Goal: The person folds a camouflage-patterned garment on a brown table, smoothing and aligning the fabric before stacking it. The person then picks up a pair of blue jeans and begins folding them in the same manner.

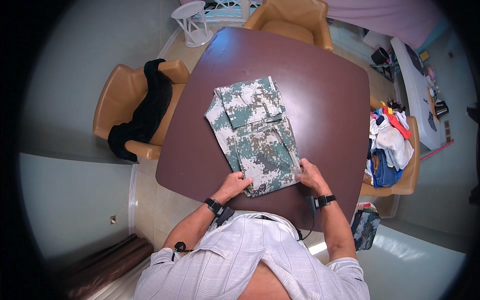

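Note:
A pair of digital-camouflage trousers lies folded on the brown table, with one section turned back over the far end. My left hand pinches the near left edge of the cloth between thumb and fingers. At the near right edge, my right hand grips the fabric in the same way. The fingertips under the cloth are partly hidden. Each wrist wears a black strap with a small device.
A tan armchair with a black cloth stands left, another armchair at the far side. Piled clothes fill a chair on the right. Camouflage cloth hangs near the right corner. A white side table stands far left.

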Tool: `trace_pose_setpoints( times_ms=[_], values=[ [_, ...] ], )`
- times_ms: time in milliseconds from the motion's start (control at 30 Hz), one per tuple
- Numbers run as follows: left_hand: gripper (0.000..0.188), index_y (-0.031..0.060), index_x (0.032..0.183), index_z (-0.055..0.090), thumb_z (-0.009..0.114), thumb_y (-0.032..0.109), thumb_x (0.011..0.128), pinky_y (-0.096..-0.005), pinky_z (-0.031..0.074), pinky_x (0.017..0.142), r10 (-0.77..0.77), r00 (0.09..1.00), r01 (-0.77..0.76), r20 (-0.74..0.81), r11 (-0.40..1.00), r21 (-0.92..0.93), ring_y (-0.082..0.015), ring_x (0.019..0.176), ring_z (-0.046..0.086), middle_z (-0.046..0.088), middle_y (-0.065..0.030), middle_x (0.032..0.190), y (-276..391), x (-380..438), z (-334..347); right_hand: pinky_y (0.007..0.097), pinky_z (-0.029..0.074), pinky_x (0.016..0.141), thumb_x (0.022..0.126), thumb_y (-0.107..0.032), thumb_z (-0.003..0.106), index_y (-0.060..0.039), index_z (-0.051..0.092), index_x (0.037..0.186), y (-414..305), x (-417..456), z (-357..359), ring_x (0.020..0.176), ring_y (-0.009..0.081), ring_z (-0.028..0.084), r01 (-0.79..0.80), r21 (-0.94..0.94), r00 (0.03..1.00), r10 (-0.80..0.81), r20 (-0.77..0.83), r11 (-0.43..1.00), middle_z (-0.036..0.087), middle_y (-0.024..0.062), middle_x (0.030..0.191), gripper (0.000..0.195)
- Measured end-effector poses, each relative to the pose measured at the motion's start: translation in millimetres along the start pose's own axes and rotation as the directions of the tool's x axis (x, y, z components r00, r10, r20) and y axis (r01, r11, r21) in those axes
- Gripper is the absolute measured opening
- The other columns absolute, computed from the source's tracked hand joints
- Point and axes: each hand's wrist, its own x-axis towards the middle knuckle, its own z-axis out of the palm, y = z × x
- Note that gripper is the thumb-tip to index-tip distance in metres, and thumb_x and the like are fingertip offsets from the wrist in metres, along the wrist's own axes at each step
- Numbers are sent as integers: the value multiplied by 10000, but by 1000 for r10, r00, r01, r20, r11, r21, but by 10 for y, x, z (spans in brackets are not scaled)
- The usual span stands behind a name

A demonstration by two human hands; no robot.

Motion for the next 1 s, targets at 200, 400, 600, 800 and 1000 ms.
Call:
trace_pose_setpoints(
  times_ms=[200,400,600,800,1000],
  values=[
    [387,3,867,657,801,331,1015,-362,550,571,47,998,-38,-49,985,169,-135,624,672,692,-46,747,-2,31,29,530,587,939,879,-158,782,-32,655,1253,-47,-79,63,1076,456,746,15,71,995,-8,-100,997,787,229,1089,415],
    [378,9,845,623,784,300,1026,-359,555,559,44,998,-34,-39,975,222,-145,590,684,683,-38,736,23,33,11,558,589,924,868,-130,762,-32,657,1239,64,-65,203,1052,484,735,9,18,985,-6,-172,1000,781,231,1058,398],
    [340,-22,964,696,786,302,1011,-350,537,541,-67,994,66,84,998,9,-152,551,658,729,-55,816,14,77,-60,524,586,934,850,-125,775,-42,665,1229,90,-10,172,1055,446,735,12,38,993,-8,-120,999,772,226,1067,403],
    [362,-53,1085,723,775,299,1019,-337,539,551,-55,984,55,170,998,3,-133,571,658,725,-51,818,72,51,-110,445,574,879,829,-84,792,-43,647,1232,211,-5,61,940,343,728,-44,295,998,32,46,955,749,161,1001,431],
    [379,-11,971,687,809,348,983,-400,570,613,-51,992,8,117,942,336,-217,636,739,737,-99,745,95,65,-135,560,486,1082,898,-153,754,-52,639,1344,-89,-140,23,1199,467,657,-37,-267,999,36,-7,963,743,220,1215,472]
  ],
)
